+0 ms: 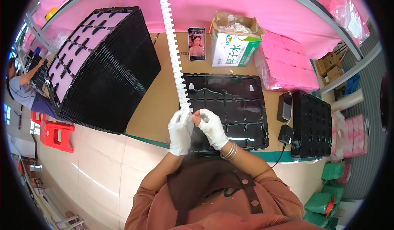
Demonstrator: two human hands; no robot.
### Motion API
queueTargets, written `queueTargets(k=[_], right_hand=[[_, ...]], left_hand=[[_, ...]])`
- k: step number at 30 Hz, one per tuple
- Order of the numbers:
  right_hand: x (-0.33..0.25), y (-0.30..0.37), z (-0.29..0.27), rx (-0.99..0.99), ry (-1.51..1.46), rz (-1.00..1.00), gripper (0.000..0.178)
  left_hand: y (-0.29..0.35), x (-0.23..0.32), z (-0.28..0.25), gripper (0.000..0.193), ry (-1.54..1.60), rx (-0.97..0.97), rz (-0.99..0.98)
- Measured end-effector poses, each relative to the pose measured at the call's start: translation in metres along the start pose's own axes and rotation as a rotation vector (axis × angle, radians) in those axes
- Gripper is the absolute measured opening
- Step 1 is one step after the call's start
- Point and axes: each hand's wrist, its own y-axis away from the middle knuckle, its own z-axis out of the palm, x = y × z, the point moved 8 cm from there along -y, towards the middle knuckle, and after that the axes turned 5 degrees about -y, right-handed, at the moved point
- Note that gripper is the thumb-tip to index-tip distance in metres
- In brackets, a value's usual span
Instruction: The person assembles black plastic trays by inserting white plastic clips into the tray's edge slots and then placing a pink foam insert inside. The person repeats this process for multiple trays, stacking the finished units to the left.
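Note:
A long white strip [175, 53] with a notched right edge runs down from the top of the view to my hands. My left hand [179, 131], in a white glove, is closed around its lower end. My right hand [211, 128], gloved but with bare thumb and fingertip, is pinched right beside that end; what it holds, if anything, is too small to make out. Under both hands lies a black plastic tray [230, 107] with shallow compartments. Small white tag-like pieces [251, 88] sit in two of its far compartments.
At left stands a tall stack of black trays [111, 70], pink-topped. Behind are a phone [196, 45], a carton of white scraps [234, 49] and pink wrapped packs [285, 61]. To the right are a black device [284, 107], an adapter [286, 135] and another tray stack [312, 125]. A person [28, 86] works far left.

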Motion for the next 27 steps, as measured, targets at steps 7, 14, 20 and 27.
queueTargets(k=[7,14,20,27], right_hand=[[-0.019,0.009,-0.011,0.055,0.193,-0.256,0.012],[-0.113,0.042,-0.069,0.074,0.698,-0.624,0.012],[-0.082,0.063,-0.227,0.009,1.217,-0.123,0.013],[-0.049,0.089,-0.216,0.142,1.339,-0.165,0.017]], left_hand=[[-0.002,0.013,0.009,0.024,-0.300,-0.109,0.193],[-0.034,-0.020,-0.009,0.022,0.058,-0.163,-0.155],[-0.040,-0.044,-0.033,0.020,-0.124,-0.169,-0.027],[-0.038,-0.040,-0.030,0.020,-0.224,-0.172,0.000]])
